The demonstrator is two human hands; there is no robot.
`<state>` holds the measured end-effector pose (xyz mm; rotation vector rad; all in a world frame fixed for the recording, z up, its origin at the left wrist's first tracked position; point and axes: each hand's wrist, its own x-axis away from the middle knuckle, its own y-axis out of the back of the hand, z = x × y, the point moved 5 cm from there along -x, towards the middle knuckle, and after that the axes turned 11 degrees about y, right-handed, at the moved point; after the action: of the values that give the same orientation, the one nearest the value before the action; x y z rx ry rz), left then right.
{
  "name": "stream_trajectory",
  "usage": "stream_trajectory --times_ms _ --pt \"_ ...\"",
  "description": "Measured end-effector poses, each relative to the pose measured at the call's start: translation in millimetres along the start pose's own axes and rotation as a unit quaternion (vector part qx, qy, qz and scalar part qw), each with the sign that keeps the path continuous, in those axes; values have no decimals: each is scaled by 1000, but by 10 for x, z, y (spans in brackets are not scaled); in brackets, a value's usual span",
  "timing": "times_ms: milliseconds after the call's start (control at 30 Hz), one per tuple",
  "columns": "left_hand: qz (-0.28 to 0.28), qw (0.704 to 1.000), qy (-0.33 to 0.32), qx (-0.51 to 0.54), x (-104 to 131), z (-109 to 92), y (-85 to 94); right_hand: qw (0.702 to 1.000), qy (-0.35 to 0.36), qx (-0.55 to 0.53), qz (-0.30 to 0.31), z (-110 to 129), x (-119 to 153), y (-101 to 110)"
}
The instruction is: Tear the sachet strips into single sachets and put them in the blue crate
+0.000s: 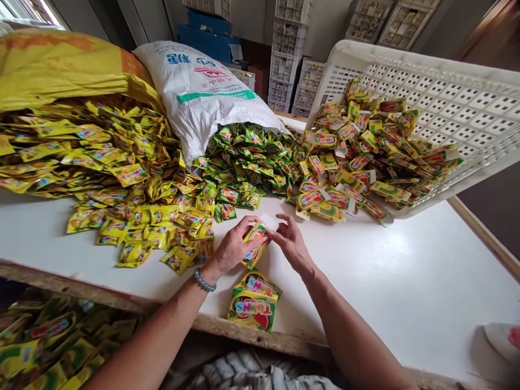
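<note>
My left hand (235, 246) is closed around a small yellow-and-green candy box (257, 237), held a little above the table with its white flap end facing away. My right hand (290, 241) is at the upper right of that box, its thumb against the edge by the flap and its fingers curled. Whatever is inside the box is hidden. Just below my hands, flat "TWINS" cartons (254, 309) lie overlapping at the table's front edge. Yellow sachets (179, 259) are spread to the left of my left hand, and green sachets (247, 179) are heaped beyond both hands.
A tilted white plastic basket (463, 103) spills small boxes (325, 211) on the right. A yellow sack (73, 65) and a white sack (203, 86) stand open at the back left. More packets (52, 346) lie below the table edge. Stacked crates (284, 65) stand behind.
</note>
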<state>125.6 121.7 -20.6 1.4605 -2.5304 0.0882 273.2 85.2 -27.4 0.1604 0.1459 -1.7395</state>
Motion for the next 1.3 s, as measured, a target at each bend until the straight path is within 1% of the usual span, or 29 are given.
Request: stream_trajectory --times_ms 133,200,300,367,467,533,633,733,800,900,1000,1067,1100,1233,1300 --pt "-25 995 22 96 0 45 39 995 41 89 15 155 0 -13" --pt "-37 992 16 119 -3 72 63 995 33 90 19 196 13 -31" --pt "-43 993 9 108 -5 91 72 998 4 53 16 180 24 -66" --pt "-42 994 8 101 -4 88 68 1000 -10 11 2 143 19 -80" --pt "-34 994 19 103 -3 79 53 995 -47 -79 -33 68 0 -57" --pt "-25 995 30 97 -2 74 40 991 -75 -105 -41 31 -12 -17" --pt "-14 997 33 66 8 61 33 990 -100 -98 -6 18 -23 37" --pt "-30 999 20 32 32 36 56 989 -100 -97 48 33 -10 44" --pt "-41 998 13 35 49 14 75 990 -89 -93 63 48 13 29" --pt "-45 997 12 53 65 -4 98 995 -55 -67 46 84 64 -24" --pt "-55 995 14 77 68 5 137 999 35 25 20 169 124 -103" --pt "-62 993 18 101 67 14 156 991 101 92 10 228 160 -158" --pt "-60 991 23 116 63 17 153 987 119 111 8 241 171 -178" --pt "-7 985 53 166 39 2 56 986 114 123 -4 222 162 -178" --pt "16 982 58 177 35 -21 17 983 126 133 2 238 153 -176"
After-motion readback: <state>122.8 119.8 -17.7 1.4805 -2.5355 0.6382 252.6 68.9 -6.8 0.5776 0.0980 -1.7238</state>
